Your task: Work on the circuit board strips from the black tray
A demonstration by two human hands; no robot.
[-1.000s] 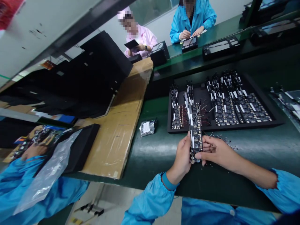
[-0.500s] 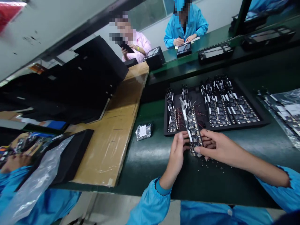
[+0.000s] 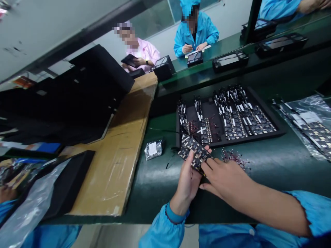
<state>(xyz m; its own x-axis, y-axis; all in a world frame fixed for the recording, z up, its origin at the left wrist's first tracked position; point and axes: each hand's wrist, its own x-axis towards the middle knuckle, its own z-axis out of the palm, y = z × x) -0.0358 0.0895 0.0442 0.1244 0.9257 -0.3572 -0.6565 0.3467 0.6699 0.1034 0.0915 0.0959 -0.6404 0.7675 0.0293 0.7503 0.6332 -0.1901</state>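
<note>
A dark green worktop (image 3: 155, 186) lies beneath the fingers (image 3: 210, 168) of a person's two hands. Well to the left of the fingers is a tan cardboard sheet (image 3: 129, 144). Just beyond the fingers, reaching to their right, sits a shallow black tray (image 3: 268, 115). It holds dark circuit boards with white strips and black leads: two narrow columns on its left side, with thin red wires among them, then tightly packed columns on its right. Left of the fingers, past the cardboard, is a black box (image 3: 74, 186) partly covered by clear plastic; its inside is hidden. Far to the right lies a clear bag (image 3: 319, 103) with more boards, whether inside or on top is unclear.

The right hand (image 3: 230, 177) has its fingers bent over the near end of a held board (image 3: 199, 153), touching it; whether they grip cannot be told. The left hand (image 3: 187, 177), palm up, is closed on that board, thumb across its upper face, holding it tilted before the tray.

A silvery packet (image 3: 153, 148) lies to the fingers' left. Just beyond the right hand is a heap of tiny red-wired parts (image 3: 234, 157).
</note>
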